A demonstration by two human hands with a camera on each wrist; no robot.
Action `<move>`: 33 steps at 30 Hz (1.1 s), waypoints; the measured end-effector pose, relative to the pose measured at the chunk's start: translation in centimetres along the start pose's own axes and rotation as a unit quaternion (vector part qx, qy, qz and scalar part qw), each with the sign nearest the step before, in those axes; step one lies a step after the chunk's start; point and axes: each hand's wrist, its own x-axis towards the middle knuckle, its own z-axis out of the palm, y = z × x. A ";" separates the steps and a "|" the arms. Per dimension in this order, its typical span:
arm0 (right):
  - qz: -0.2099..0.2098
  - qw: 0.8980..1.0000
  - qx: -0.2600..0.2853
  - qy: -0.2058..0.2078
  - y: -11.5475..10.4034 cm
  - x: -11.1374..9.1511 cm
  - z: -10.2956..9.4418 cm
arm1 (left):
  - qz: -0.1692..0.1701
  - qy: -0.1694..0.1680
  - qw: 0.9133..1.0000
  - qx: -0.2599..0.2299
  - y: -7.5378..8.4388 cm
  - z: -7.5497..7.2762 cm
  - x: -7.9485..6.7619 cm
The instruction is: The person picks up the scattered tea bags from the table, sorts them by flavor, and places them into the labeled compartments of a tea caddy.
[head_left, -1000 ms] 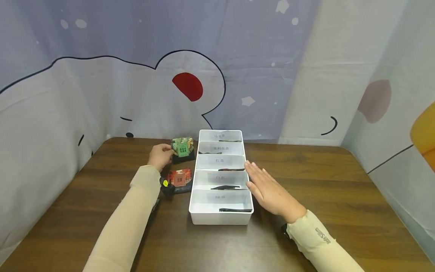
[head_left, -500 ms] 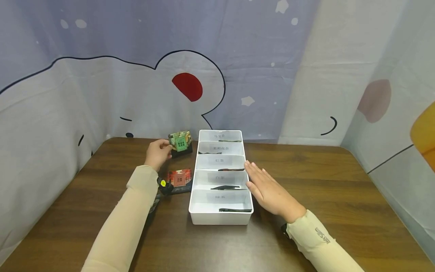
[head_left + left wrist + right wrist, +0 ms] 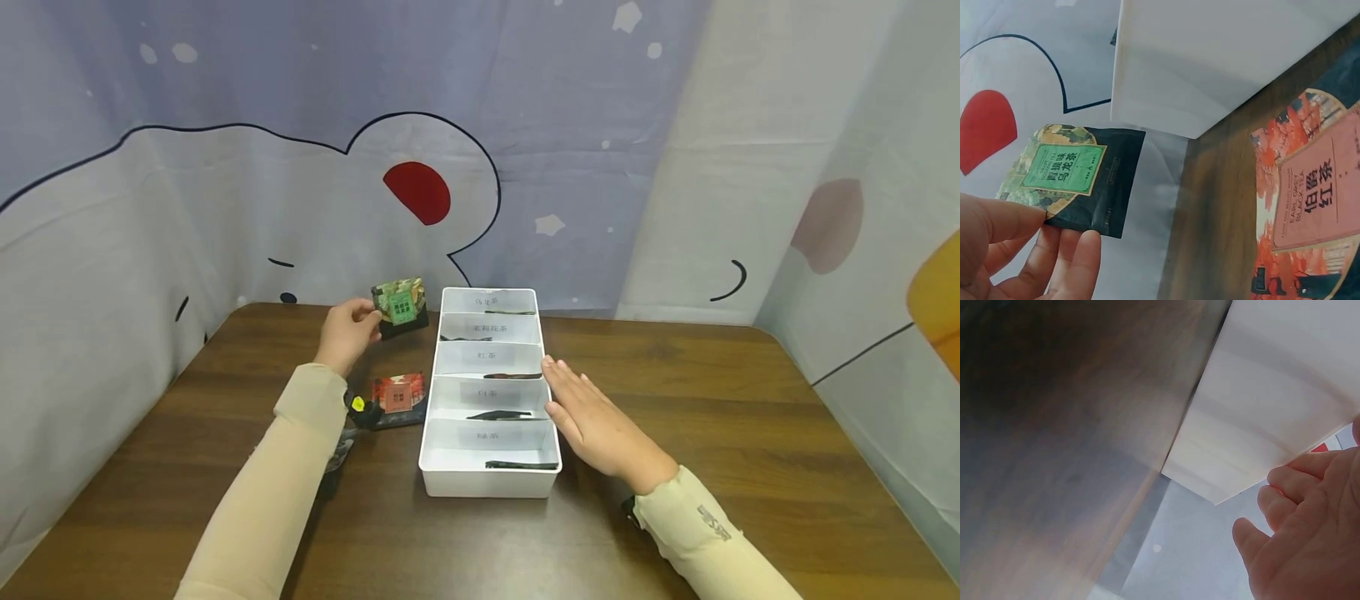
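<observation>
My left hand [image 3: 348,335] pinches a tea bag sachet [image 3: 401,308] by its left edge, thumb in front and fingers behind. The sachet has a green label over a dark lower part, and is tilted up off the table left of the white divided box [image 3: 487,484]. In the left wrist view the same sachet [image 3: 1116,187] appears near the box's outer wall. My right hand [image 3: 600,423] touches the box's right side with straight fingers. Each labelled compartment holds a dark, thin packet seen edge-on, such as the packet [image 3: 521,465] in the nearest one.
A red-labelled tea sachet [image 3: 399,398] lies on the wooden table [image 3: 720,400] between my left wrist and the box. Another dark sachet [image 3: 339,458] is partly hidden under my left forearm. A patterned curtain [image 3: 570,167] hangs behind the table's back edge.
My left hand has lifted the green-labelled sachet slightly up and away from the table, moving a little left and back. The right hand and box stay in place.
</observation>
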 end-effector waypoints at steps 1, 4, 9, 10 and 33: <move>0.000 1.000 0.001 0.000 0.0 0.0 0.0 | 0.002 0.001 1.000 0.001 0.1 0.0 0.0; -0.001 1.000 0.002 0.001 0.0 -0.1 0.0 | 0.014 0.010 1.000 0.009 0.6 0.2 0.0; 0.001 1.000 0.001 0.000 0.1 -0.2 0.0 | 0.041 0.025 0.998 0.026 1.4 0.6 0.2; 0.002 1.000 0.001 0.000 0.1 -0.2 0.0 | 0.045 0.027 0.998 0.028 1.6 0.7 0.2; -0.001 1.000 0.003 -0.001 0.1 0.1 0.0 | 0.199 0.013 0.979 0.030 5.9 4.6 2.0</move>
